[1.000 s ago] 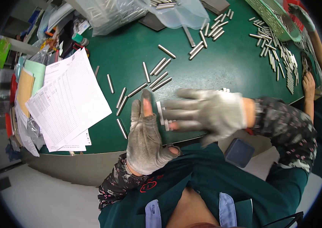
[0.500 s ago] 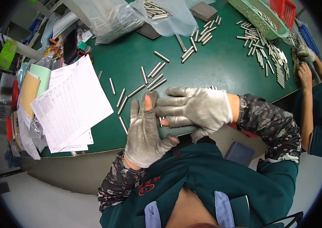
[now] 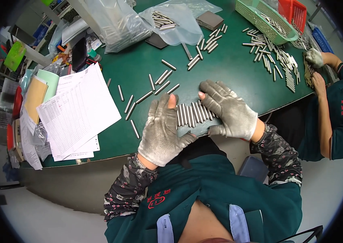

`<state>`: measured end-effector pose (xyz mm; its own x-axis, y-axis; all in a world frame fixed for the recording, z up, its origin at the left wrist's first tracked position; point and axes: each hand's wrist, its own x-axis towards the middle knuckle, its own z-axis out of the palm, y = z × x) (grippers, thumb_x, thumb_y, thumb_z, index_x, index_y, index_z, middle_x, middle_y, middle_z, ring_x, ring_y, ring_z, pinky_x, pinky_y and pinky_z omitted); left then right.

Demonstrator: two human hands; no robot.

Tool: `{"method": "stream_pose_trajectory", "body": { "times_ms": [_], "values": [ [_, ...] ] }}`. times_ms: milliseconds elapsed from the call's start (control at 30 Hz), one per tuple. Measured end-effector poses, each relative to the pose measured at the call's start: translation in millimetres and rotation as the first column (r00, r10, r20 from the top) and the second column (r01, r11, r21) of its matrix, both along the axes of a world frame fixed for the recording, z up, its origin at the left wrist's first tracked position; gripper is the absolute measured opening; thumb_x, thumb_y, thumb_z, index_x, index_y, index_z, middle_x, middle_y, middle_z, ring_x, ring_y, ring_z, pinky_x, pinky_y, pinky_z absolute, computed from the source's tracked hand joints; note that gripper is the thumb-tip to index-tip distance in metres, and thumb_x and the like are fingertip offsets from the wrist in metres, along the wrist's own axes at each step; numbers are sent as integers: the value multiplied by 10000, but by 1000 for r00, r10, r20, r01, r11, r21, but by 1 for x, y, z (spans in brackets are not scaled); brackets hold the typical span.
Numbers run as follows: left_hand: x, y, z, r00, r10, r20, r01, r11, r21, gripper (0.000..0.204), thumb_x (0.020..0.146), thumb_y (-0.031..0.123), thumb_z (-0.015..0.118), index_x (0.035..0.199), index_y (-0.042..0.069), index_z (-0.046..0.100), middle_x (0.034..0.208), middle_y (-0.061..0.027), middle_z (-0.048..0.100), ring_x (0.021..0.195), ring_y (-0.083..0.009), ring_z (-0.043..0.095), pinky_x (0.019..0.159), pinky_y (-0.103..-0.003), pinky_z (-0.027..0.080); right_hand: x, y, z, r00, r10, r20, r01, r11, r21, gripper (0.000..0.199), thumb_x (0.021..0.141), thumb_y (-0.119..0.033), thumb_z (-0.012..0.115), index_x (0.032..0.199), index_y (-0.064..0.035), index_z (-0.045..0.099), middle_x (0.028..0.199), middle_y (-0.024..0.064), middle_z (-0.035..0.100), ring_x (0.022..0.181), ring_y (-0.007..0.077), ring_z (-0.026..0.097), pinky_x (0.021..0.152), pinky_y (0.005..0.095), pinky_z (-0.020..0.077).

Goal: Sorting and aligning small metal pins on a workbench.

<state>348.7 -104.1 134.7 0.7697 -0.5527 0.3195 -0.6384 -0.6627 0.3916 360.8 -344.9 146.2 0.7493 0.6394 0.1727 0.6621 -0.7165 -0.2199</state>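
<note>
A row of shiny metal pins (image 3: 193, 113) lies side by side on the green table between my gloved hands. My left hand (image 3: 162, 131) rests flat at the row's left end, fingers stretched out and thumb toward the row. At the right end my right hand (image 3: 232, 109) spreads its fingers, the index side touching or just over the last pins. Both gloves are grey and worn, with a bare fingertip showing on each. Loose pins (image 3: 144, 96) lie scattered beyond and left of my left hand.
Printed sheets (image 3: 78, 111) cover the table's left. Bags of pins (image 3: 118, 26) stand at the back, beside a dark block (image 3: 210, 20). To the right lie a pin heap (image 3: 274, 56) and a green basket (image 3: 266, 22); a co-worker's hands (image 3: 316, 65) work beyond them.
My right hand has moved right, off my left hand, uncovering the row of pins between them. My left hand has shifted slightly, still stretched out.
</note>
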Motion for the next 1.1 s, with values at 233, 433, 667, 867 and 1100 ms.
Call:
{"method": "stream_pose_trajectory", "body": {
  "times_ms": [233, 433, 667, 867, 1100],
  "values": [
    [8, -12, -6, 999, -2, 33, 8, 987, -159, 1100, 587, 216, 810, 1458, 41, 161, 1119, -130, 592, 968, -304, 539, 832, -434, 428, -4, 22, 2, 993, -113, -31, 116, 983, 140, 707, 680, -455, 673, 1229, -31, 536, 1229, 180, 514, 1182, 353, 456, 1004, 473, 334],
    [8, -13, -8, 1000, 21, 10, -18, 981, -194, 1028, 618, 188, 787, 1445, 22, 200, 1055, -107, 618, 894, -286, 570, 821, -422, 436, -6, 29, 4, 988, -153, -20, 153, 958, 244, 572, 675, -413, 695, 1129, -76, 612, 1056, 133, 565, 1042, 320, 518, 879, 450, 389],
    [5, -11, -5, 998, 47, -42, -54, 980, -193, 1011, 619, 224, 789, 1431, -5, 231, 1071, -109, 582, 952, -287, 535, 867, -418, 408, -7, 32, 6, 987, -157, -40, 162, 968, 191, 601, 663, -382, 704, 1158, -61, 588, 1073, 152, 559, 1055, 337, 511, 891, 461, 384],
    [-10, 14, 33, 951, 306, 33, -307, 950, 62, 717, 581, 240, 821, 1205, 26, 541, 958, -90, 593, 933, -265, 540, 869, -385, 412, -14, 1, 3, 983, -181, 14, 177, 972, 155, 794, 802, -663, 460, 1268, -21, 482, 1288, 226, 448, 1208, 407, 416, 1011, 512, 302],
    [-8, 21, 30, 986, 150, -78, -137, 979, 154, 524, 611, 204, 794, 1085, 72, 615, 828, -83, 606, 805, -273, 543, 762, -408, 405, -25, -8, -3, 972, -232, 33, 233, 972, -23, 783, 788, -583, 499, 1338, -31, 424, 1373, 232, 390, 1311, 394, 328, 1082, 535, 205]
  ]
}}
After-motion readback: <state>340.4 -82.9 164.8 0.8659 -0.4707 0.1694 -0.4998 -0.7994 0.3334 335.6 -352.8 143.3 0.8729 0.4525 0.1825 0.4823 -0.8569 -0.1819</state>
